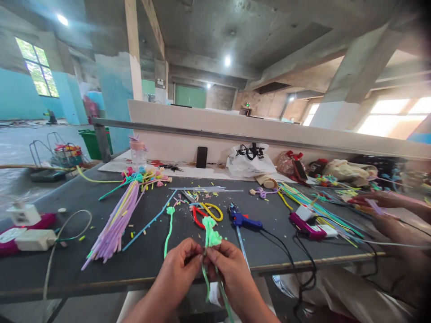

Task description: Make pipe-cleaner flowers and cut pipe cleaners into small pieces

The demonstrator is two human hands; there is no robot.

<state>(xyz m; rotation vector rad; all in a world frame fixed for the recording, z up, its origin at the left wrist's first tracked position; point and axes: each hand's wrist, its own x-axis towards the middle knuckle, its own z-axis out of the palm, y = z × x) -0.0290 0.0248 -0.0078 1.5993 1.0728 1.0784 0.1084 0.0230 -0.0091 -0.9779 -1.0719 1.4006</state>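
Both hands meet at the front edge of the dark table, around a light green pipe-cleaner flower (212,231). My left hand (178,269) is closed, thumb and forefinger pinching at the flower's stem. On the other side my right hand (234,271) grips just under the flower head, with green stems hanging below. The exact spot where the fingertips meet is partly hidden. Just beyond them lie scissors (215,211) with red and yellow handles and a blue glue gun (245,220). Another green pipe cleaner (169,229) with a curled tip lies to the left.
Purple pipe-cleaner stems (116,220) with colourful heads lie at left. Power strips (310,226) and cables lie on both sides. A phone (202,157) and white bag (251,160) stand at the back. A co-worker's blurred hand (397,224) is at far right.
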